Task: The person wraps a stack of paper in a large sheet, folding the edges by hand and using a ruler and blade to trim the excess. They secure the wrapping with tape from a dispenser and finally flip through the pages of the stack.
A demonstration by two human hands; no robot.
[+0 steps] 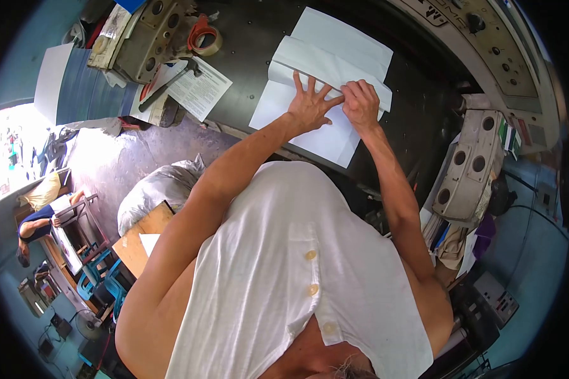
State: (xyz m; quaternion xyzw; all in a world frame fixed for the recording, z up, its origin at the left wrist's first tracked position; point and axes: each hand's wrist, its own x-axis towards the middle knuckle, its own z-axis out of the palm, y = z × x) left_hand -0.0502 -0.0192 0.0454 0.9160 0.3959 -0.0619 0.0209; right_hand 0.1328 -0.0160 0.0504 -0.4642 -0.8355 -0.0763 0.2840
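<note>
White sheets of paper [338, 47] lie on the dark machine bed, and the nearer part is raised in a fold across the middle. My left hand [310, 106] presses on the paper with its fingers spread, the tips along a thin dark line by the fold. Close at its side, my right hand [360, 104] is closed with curled fingers at the right part of the fold. What sits in those fingers, if anything, is hidden, so I cannot tell what they hold.
Left on the dark bed [240, 76] are a red tape dispenser [203, 36], a printed sheet [202, 87] and a hammer [186, 68]. Control boxes [152, 41] flank both sides. A grey sack [155, 192] lies on the floor; another person [38, 221] bends over at far left.
</note>
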